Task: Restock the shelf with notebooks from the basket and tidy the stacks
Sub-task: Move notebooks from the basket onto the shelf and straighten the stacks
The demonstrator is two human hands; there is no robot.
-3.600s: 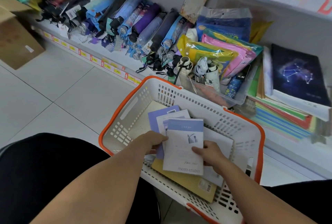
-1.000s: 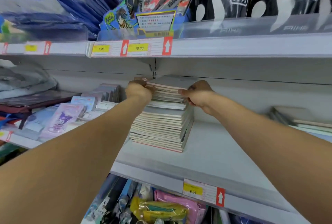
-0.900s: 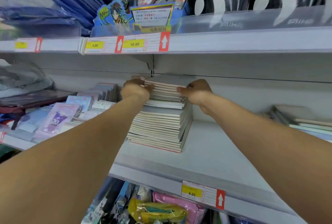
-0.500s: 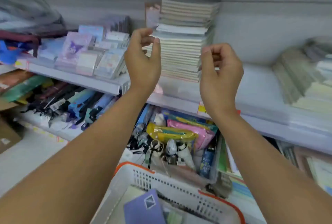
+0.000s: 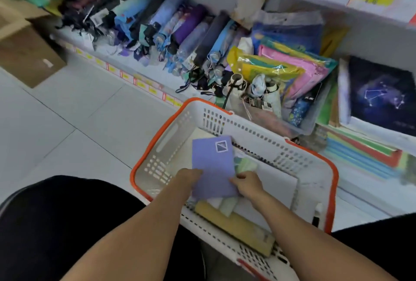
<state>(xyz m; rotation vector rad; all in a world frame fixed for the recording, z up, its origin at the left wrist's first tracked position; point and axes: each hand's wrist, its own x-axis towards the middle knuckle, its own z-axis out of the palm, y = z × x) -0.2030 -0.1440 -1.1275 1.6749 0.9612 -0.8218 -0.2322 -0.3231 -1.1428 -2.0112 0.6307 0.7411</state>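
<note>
I see left hand and right hand gripping purple notebook inside basket; fingertips hidden under cover. Paler notebooks beneath fingers blurred. Beyond fingers: tiled floor, low shelf, folded umbrellas.

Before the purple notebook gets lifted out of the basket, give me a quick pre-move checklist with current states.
1. Left hand on the purple notebook, at its left edge: ok.
2. Right hand on its lower right corner: ok.
3. Firm grip on both sides: cannot tell, fingertips hidden.
4. Notebook on top of the pile, nothing lying on it: ok.
5. Basket rim clear above the notebook: ok.
6. Green item beside the notebook not caught in the grasp: cannot tell.
</note>
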